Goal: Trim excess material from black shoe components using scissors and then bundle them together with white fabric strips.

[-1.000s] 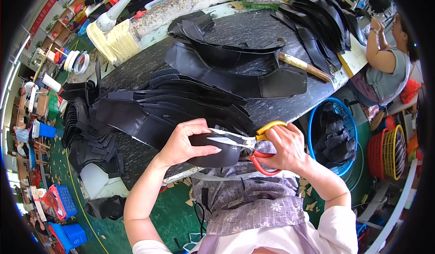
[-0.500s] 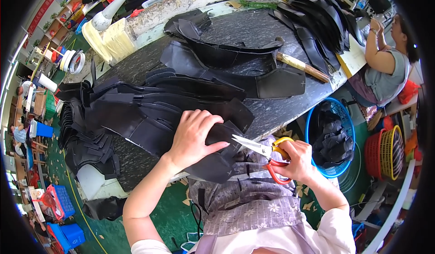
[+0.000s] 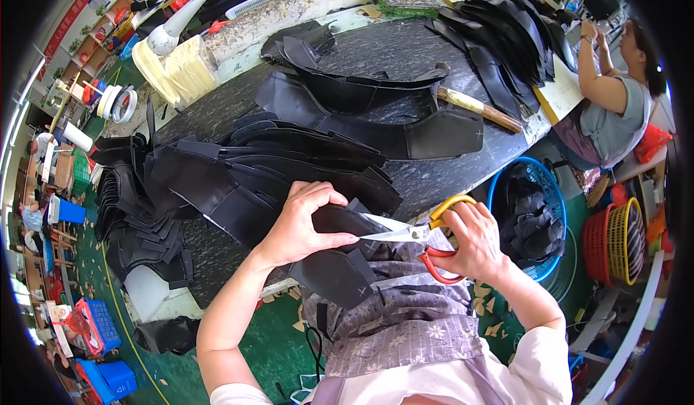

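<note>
Close, downward head-worn fisheye view

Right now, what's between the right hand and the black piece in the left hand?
Head view: scissors, held in the right hand, blades open and pointing toward the black piece.

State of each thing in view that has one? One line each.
Scissors: open, blades parted
Right hand: closed on the scissors' handles
Left hand: pinching the black piece
Black piece: held, lower part hanging past the near edge of the table
Near black stack: overlapping, fanned
Far-right black stack: overlapping, fanned
Wooden handle: lying on the table
Blue basket: upright, holding black pieces
</note>
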A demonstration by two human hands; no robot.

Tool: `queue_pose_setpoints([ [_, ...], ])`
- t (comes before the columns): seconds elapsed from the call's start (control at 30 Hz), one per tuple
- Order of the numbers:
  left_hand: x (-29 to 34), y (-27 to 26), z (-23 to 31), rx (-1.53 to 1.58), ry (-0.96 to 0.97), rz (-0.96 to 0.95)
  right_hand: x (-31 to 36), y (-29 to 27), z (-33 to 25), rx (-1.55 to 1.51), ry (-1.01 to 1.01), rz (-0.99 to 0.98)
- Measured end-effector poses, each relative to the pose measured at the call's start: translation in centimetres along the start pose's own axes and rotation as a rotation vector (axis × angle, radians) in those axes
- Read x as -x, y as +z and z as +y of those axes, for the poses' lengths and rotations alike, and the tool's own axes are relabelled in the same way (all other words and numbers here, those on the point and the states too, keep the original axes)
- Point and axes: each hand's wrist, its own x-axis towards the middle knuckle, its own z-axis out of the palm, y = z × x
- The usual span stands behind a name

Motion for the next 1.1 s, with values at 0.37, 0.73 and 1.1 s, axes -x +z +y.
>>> queue_pose_setpoints([
  [0.37,0.2,0.3,-0.3,0.037,-0.064,0.014,-0.1,0.7,-0.9,-0.014,0.006,0.040],
  [0.73,0.3,0.4,-0.4,0.020,-0.134,0.017,-0.4,1.6,-1.5,-0.019,0.076,0.024],
  [1.1,0.4,0.2,-0.2,0.050,-0.144,0.037,-0.9,2.1,-1.6,-0.009,0.054,0.100],
])
